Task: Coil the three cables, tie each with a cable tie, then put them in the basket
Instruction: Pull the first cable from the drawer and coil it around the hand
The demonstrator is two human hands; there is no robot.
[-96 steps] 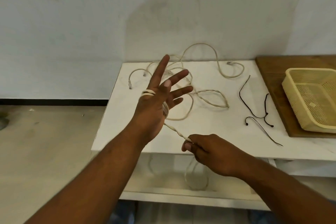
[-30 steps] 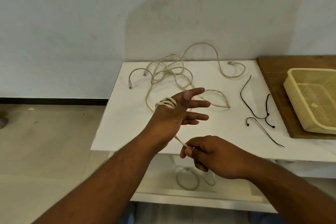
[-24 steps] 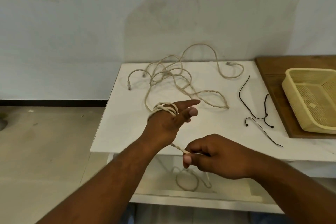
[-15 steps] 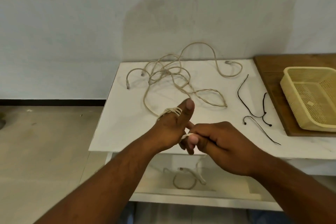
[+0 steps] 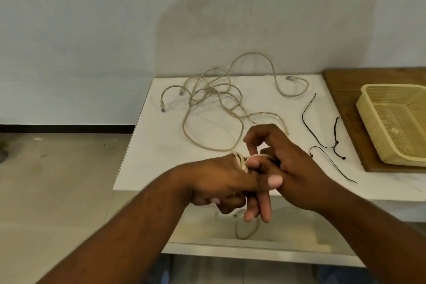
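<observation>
1. The left grip (image 5: pixel 219 180) is released. Its thumb lies straight toward the other hand and two of its fingers point straight down. It clenches nothing, yet it carries several turns of the pale beige twisted cable (image 5: pixel 241 161), which are wound round the top of the hand
2. The right grip (image 5: pixel 295 166) is grasping that cable at the coil. Its thumb tip presses on the turns and its forefinger is hooked just above them. It touches the left grip and lies across the left thumb
3. From the coil the cable runs away from the left grip in a wide loop over the flat white counter (image 5: pixel 156 157). It then joins the tangle of beige cables with plug ends (image 5: pixel 214 97), which lies well beyond both grips near the wall
4. Below the grips a slack loop of beige cable (image 5: pixel 244 234) hangs under the counter's front edge. I cannot tell whether it belongs to the cable being coiled
5. The thin black cable ties (image 5: pixel 303 117) lie loose on the counter to the right of the right grip. They are apart from it, between it and the brown wooden board (image 5: pixel 341 90)
6. Farther right of the right grip, the pale yellow perforated plastic basket (image 5: pixel 366 122) sits on that board, well apart from both grips
</observation>
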